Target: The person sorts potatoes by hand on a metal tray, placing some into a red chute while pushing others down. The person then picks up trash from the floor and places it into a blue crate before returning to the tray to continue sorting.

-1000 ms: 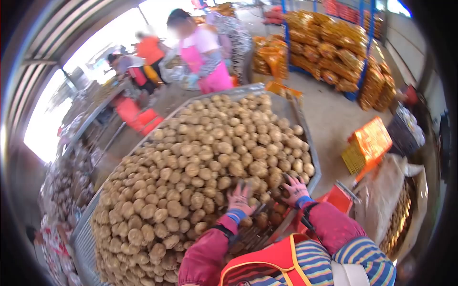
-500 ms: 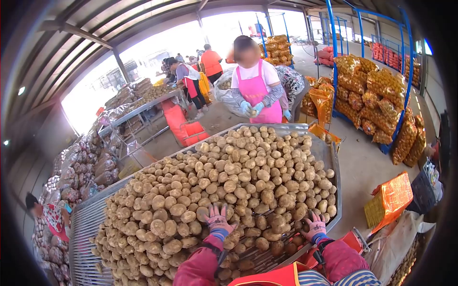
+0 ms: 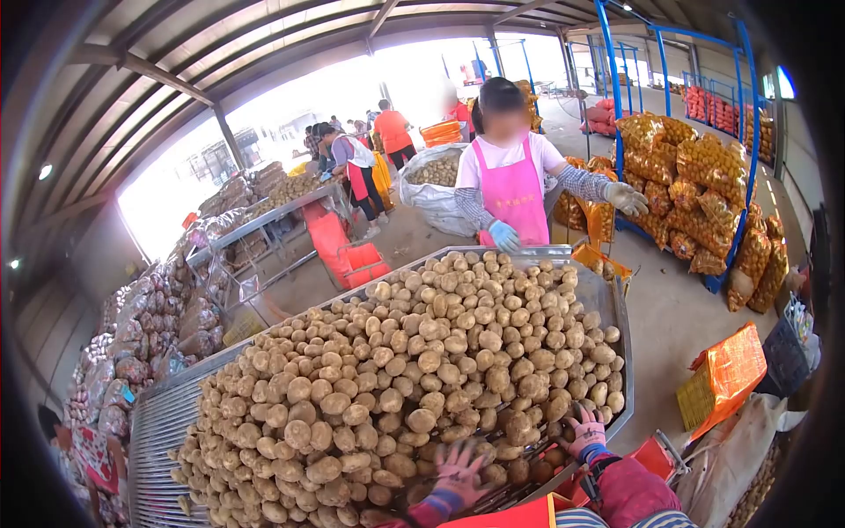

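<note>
A large heap of potatoes covers the slatted metal sorting table. My left hand, in a pink-and-grey glove, lies with fingers spread on the potatoes at the near edge of the heap. My right hand, gloved the same way, rests at the heap's near right edge, fingers apart, touching potatoes beside the table's rim. Neither hand is closed round a potato. Some dark potatoes lie on the slats between the two hands.
Across the table stands a co-worker in a pink apron, one arm stretched sideways. Bagged potatoes fill a blue rack at right. An orange-lined crate sits at the right. Further workers and a second table are at back left.
My left hand has moved down and right, closer to me. My right hand has shifted slightly down. The co-worker's hands have parted, one stretching out to the right, the other lowered to the table edge.
</note>
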